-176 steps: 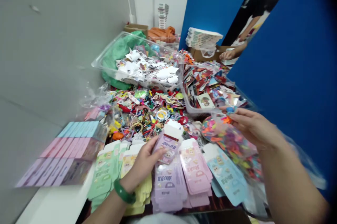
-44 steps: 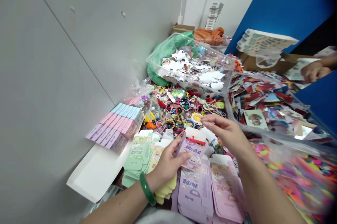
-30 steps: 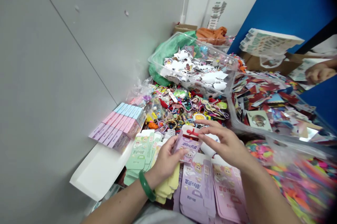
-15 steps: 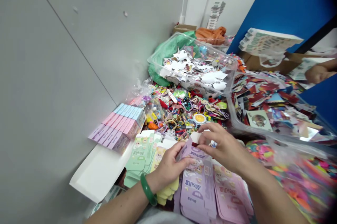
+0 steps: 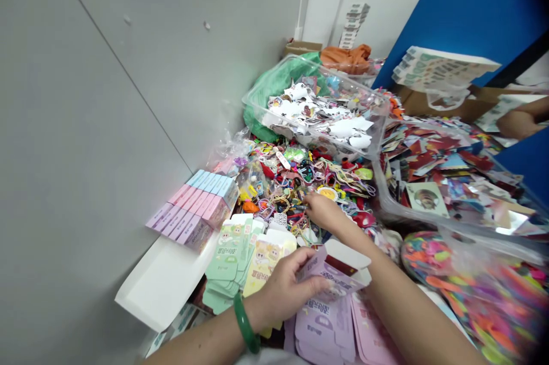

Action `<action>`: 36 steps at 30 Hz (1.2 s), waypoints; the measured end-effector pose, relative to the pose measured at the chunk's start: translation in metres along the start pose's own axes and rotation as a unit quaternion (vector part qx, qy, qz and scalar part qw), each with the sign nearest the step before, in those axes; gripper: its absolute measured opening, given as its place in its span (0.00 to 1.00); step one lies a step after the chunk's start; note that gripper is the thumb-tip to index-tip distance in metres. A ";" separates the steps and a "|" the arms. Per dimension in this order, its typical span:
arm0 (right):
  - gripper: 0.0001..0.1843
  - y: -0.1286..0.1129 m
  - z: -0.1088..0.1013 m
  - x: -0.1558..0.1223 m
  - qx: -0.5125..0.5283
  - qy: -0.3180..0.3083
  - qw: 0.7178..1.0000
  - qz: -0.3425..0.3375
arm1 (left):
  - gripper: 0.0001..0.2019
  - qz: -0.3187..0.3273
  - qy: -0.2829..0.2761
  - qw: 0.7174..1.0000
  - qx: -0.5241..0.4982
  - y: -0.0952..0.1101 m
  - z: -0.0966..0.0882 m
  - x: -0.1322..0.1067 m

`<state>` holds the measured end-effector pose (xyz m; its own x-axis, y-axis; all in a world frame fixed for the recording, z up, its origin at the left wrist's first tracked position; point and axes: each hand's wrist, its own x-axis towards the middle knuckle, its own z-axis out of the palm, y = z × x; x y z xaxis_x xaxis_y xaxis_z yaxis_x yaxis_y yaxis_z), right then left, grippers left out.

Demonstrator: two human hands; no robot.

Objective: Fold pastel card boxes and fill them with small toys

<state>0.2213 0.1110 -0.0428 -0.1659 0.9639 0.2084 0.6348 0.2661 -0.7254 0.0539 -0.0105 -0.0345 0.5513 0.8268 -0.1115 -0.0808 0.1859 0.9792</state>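
My left hand [image 5: 287, 282], a green bangle at its wrist, grips a small purple carton [image 5: 334, 265] with its white end flaps standing open. A dark red piece shows inside the carton's mouth. My right hand [image 5: 323, 211] reaches forward into a heap of small trinkets [image 5: 295, 173], its fingers closed and pointing down; what they hold is hidden. Below my left hand lie flat purple cartons [image 5: 319, 328], with pink cartons [image 5: 373, 325] to their right. Yellow cartons [image 5: 263, 262] and green cartons [image 5: 229, 250] are stacked to the left.
Filled boxes [image 5: 195, 205] in purple, pink and blue stand in rows in a white tray [image 5: 160, 282] by the grey wall. A clear bin [image 5: 377, 136] holds white cutouts; another bin [image 5: 386, 193] holds cards. A bag of colourful pieces [image 5: 480, 279] lies right. Another person's hand [image 5: 521, 119] shows at right.
My right hand has left the purple carton and moved forward and left into the trinket heap. My left hand still holds the carton, now tilted with its open end toward the right.
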 end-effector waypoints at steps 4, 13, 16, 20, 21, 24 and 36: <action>0.08 0.003 -0.014 -0.001 -0.006 0.001 0.999 0.040 | 0.15 0.012 0.024 0.999 -0.030 0.001 -0.003 0.004; 0.10 -0.031 -0.075 -0.067 0.078 0.122 0.989 -0.011 | 0.17 0.048 0.085 0.995 -0.033 -0.001 -0.008 0.023; 0.08 -0.048 -0.082 -0.088 -0.006 0.097 0.993 -0.071 | 0.16 0.063 0.068 0.996 -0.002 0.002 -0.005 0.026; 0.11 -0.054 -0.088 -0.097 -0.019 0.086 0.995 -0.048 | 0.14 0.050 0.048 0.998 0.007 0.003 0.003 0.026; 0.12 -0.053 -0.088 -0.096 0.010 0.055 0.998 -0.030 | 0.14 0.045 0.043 0.998 0.008 0.003 0.004 0.026; 0.15 -0.044 -0.089 -0.090 0.134 -0.014 0.990 0.029 | 0.15 0.043 0.045 0.998 0.011 0.004 0.004 0.027; 0.06 -0.006 -0.030 -0.064 -0.116 -0.005 0.981 0.157 | 0.18 0.084 0.201 0.976 -0.004 0.049 -0.037 0.028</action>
<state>0.2509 0.0479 -0.0323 0.0576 0.9983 -0.0086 0.8099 -0.0518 -0.5842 0.0353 0.0415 0.0040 0.1595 0.9872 -0.0082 -0.1490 0.0323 0.9883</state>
